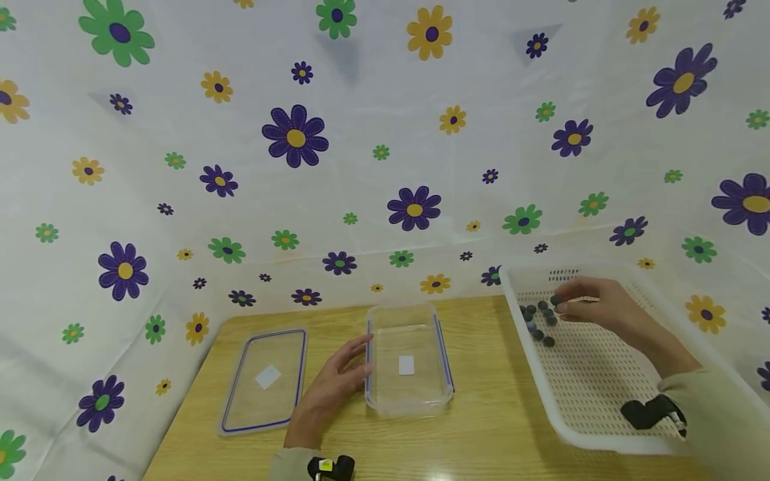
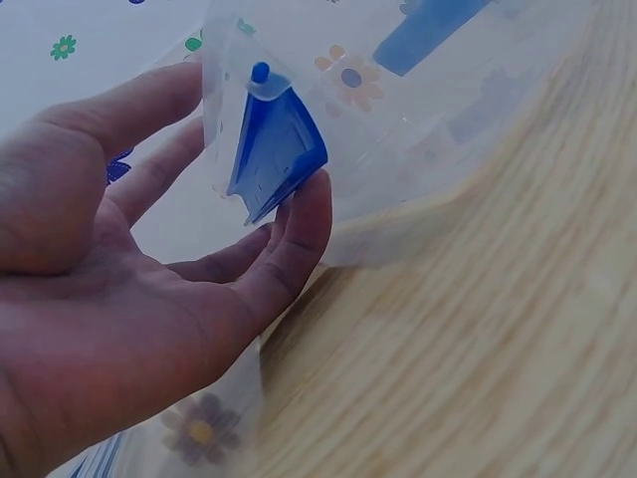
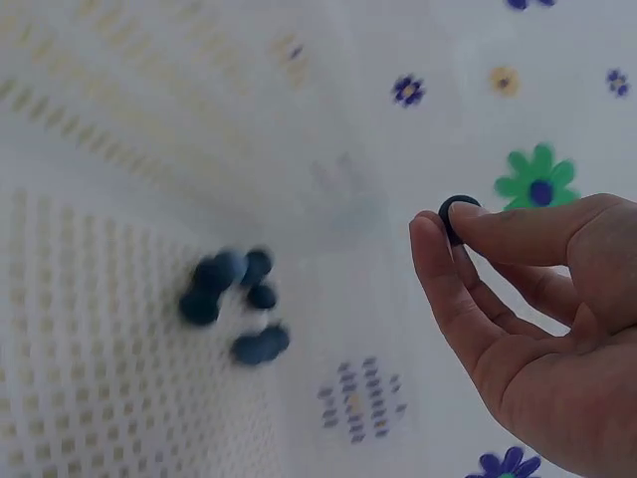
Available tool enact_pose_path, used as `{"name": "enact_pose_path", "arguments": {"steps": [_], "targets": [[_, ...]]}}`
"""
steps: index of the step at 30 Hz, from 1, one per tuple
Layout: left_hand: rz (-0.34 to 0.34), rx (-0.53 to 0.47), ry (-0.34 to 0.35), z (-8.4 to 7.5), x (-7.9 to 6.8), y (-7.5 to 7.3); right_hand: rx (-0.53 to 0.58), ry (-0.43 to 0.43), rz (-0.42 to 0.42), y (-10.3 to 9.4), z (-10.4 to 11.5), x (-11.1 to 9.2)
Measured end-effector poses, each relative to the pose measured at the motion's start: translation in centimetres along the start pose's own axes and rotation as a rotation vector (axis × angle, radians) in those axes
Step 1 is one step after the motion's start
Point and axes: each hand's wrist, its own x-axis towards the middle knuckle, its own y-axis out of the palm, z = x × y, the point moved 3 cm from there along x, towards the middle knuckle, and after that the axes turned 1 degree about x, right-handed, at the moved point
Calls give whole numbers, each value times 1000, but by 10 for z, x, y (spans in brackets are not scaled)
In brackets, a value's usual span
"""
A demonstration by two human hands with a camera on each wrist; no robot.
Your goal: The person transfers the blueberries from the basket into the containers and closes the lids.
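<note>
My right hand (image 1: pixel 592 306) pinches a small dark ball (image 3: pixel 460 211) between thumb and fingertips, above the far part of a white perforated plastic basket (image 1: pixel 556 417). Several similar dark balls (image 1: pixel 538 334) lie on the basket's floor along its left side, blurred in the right wrist view. At the middle of the table stands a clear plastic food container (image 1: pixel 406 394), lidless, with blue latches on its sides. My left hand (image 1: pixel 337 381) touches its left side with relaxed fingers; in the left wrist view one fingertip is right at the blue latch (image 2: pixel 284 149).
Left of the container, a clear lid (image 1: pixel 265 407) edged with a blue seal lies flat on the wooden table (image 1: pixel 481 427). White labels show on the lid and in the container. A flower-patterned white sheet (image 1: pixel 361 180) hangs behind and around the table.
</note>
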Motion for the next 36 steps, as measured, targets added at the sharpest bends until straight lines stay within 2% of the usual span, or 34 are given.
{"name": "enact_pose_path", "arguments": {"steps": [10,15,17,22,27,36], "targets": [[-7,-7,-7,2,4,5,99,-105,-112,29,51,-15],[-5,4,-6,1,6,3,143,-163,-198,59,80,-20],[0,4,-5,1,6,3,197,-191,-217,72,90,-23],[-4,8,-5,0,4,3,419,-272,-227,98,109,-20],[-20,8,4,1,3,3,563,-277,-200,128,111,-9],[-19,-4,-9,4,-1,0,709,-243,-167,176,87,3]]}}
